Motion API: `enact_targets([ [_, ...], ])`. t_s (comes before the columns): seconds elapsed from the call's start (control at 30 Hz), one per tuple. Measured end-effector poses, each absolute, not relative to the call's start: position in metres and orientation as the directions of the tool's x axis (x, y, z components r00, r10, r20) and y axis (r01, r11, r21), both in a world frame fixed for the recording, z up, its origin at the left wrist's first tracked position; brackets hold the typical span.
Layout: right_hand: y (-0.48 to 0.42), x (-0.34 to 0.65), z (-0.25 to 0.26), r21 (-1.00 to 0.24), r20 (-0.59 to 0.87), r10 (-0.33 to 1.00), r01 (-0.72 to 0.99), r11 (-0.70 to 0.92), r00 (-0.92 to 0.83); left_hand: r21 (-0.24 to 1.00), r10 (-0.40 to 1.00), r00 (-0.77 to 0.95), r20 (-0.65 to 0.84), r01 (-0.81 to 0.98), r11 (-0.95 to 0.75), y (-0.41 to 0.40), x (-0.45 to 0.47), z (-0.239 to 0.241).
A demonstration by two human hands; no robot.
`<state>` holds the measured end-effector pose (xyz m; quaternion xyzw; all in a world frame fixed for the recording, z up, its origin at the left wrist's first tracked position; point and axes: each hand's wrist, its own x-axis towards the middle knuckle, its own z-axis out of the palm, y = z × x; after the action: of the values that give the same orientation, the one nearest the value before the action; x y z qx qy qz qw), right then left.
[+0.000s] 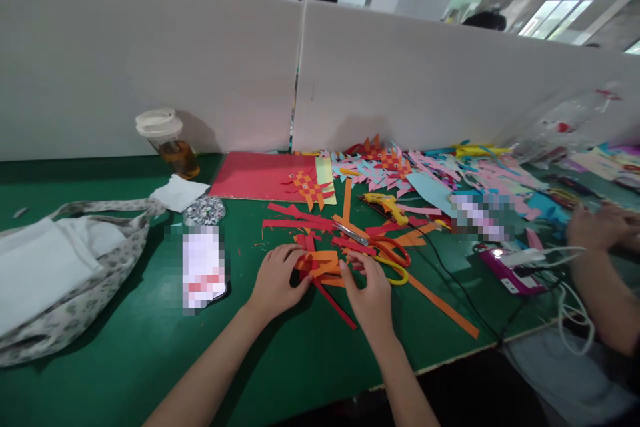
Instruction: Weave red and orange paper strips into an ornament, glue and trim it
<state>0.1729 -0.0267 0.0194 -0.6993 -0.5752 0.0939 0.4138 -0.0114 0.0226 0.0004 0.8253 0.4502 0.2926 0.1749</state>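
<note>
My left hand (277, 278) and my right hand (369, 292) rest on the green table (125, 347), both pinched on a woven piece of red and orange paper strips (316, 264) lying between them. Loose ends of the strips stick out around my fingers, one red strip (334, 304) running toward me. Orange-and-yellow handled scissors (387, 255) lie just behind my right hand. A finished woven paper crab (311, 187) sits on a red sheet (260, 177) further back.
A yellow glue gun (387, 205) with a black cord lies at the right. Many coloured paper cut-outs (430, 170) lie beyond. A patterned bag (60, 267) is at left, a lidded cup (167, 141) by the white partition. Another person's hand (597, 227) and a phone (505, 270) are on the right.
</note>
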Motion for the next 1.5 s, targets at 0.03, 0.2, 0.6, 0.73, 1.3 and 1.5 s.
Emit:
enact_targets([
  [0.03, -0.027, 0.169, 0.019, -0.691, 0.322, 0.892, 0.722, -0.009, 0.319, 0.535, 0.832, 0.453, 0.32, 0.638, -0.553, 0.023, -0.011, 0.001],
  [0.2, -0.028, 0.161, 0.014, -0.726, 0.167, 0.932, 0.68, -0.104, 0.321, 0.506, 0.807, 0.497, 0.318, 0.631, -0.588, 0.023, -0.011, 0.0],
  [0.6, -0.059, 0.147, 0.021, -0.688, 0.168, 0.929, 0.714, -0.128, 0.329, 0.655, 0.86, 0.404, 0.311, 0.565, -0.502, 0.025, -0.013, -0.003],
  [0.73, -0.059, 0.146, 0.009, -0.718, 0.075, 0.933, 0.669, -0.194, 0.351, 0.655, 0.847, 0.437, 0.302, 0.551, -0.518, 0.024, -0.012, -0.003],
  [1.3, -0.053, 0.136, 0.016, -0.619, -0.054, 0.975, 0.759, -0.202, 0.216, 0.643, 0.852, 0.424, 0.308, 0.567, -0.515, 0.024, -0.011, -0.003],
  [1.5, -0.046, 0.152, 0.016, -0.575, 0.232, 0.926, 0.81, -0.115, 0.296, 0.574, 0.859, 0.416, 0.298, 0.641, -0.509, 0.022, -0.01, 0.001],
])
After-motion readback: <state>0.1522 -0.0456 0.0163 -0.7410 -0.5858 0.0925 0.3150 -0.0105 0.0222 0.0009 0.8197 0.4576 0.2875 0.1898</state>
